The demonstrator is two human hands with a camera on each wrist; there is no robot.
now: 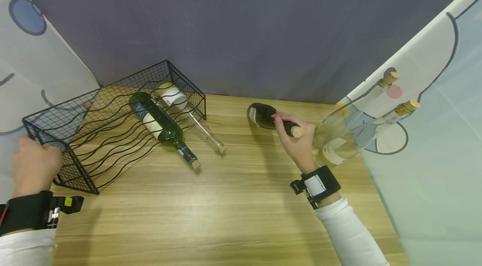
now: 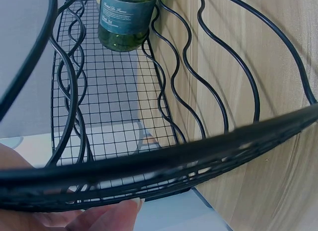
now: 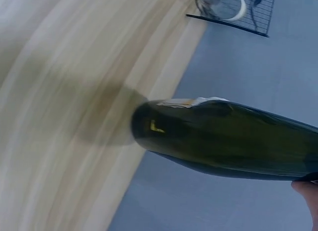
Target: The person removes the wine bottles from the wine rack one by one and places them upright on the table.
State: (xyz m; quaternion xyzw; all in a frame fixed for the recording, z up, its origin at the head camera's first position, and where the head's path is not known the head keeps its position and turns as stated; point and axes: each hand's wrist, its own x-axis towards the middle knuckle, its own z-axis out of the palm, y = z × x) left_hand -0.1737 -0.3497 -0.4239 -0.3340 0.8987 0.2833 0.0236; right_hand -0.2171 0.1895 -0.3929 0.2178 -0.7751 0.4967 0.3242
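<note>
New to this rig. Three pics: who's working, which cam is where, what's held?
No machine here: a person works bare-handed. The wide picture comes from a head camera, looking down. The close view along the rack is from the left wrist; the one along the dark bottle is from the right.

The left hand grips the rack's end; the right hand holds the dark bottle. On the wooden table, the rack carries a green bottle and a clear bottle. Two more clear bottles stand at right.
</note>
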